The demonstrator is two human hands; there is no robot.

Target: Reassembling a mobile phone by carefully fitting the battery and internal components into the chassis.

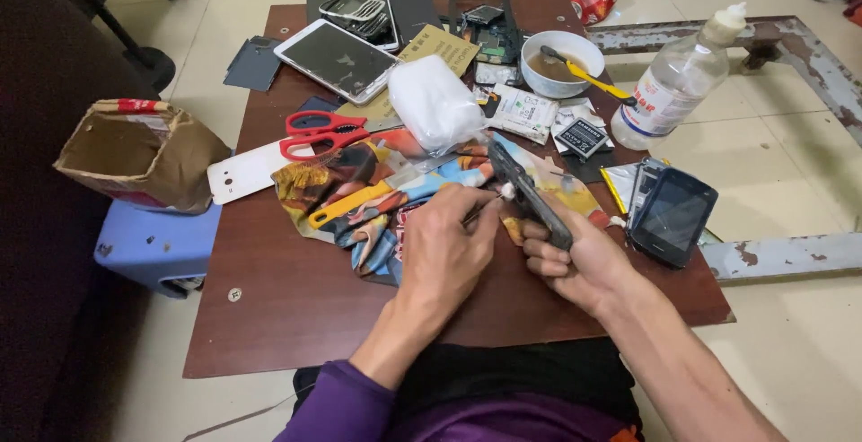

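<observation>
Both hands work low over the table: right hand clamps a dark phone on edge, tilted so its side faces up, while left hand fingers pinch a cotton swab at it. Scissors lie well apart.

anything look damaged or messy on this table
Yes. The bowl holds murky brown liquid with a yellow-handled tool left in it, among opened phone parts. The cardboard box on the stool is torn and crumpled.
</observation>
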